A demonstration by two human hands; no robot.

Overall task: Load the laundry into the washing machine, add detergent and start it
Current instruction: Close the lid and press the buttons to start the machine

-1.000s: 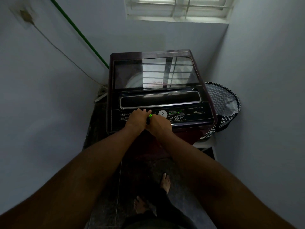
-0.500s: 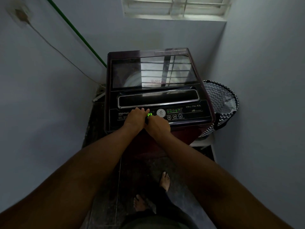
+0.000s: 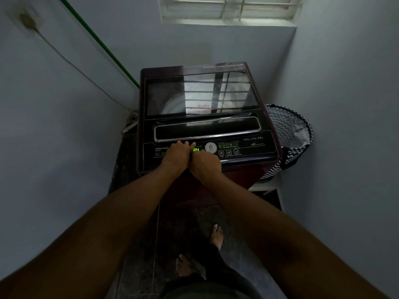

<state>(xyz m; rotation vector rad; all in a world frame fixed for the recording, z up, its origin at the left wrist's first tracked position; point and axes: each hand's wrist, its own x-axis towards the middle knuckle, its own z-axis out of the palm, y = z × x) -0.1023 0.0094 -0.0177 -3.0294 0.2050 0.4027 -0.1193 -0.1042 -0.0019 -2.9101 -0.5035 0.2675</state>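
Walls closing in pale blue on three sides, with barred window letting in light above. Standing in the corner: top-loading washing machine, glass lid shut and mirroring the window bars. Sitting just right of it, zigzag-patterned laundry basket. Running down the left wall, green pipe. Resting side by side on the control panel: left hand, fingers loosely curled and pressing near the panel's upper edge; right hand, curled, fingertips hidden, grip not discernible. Glowing green between them, display reading P4.
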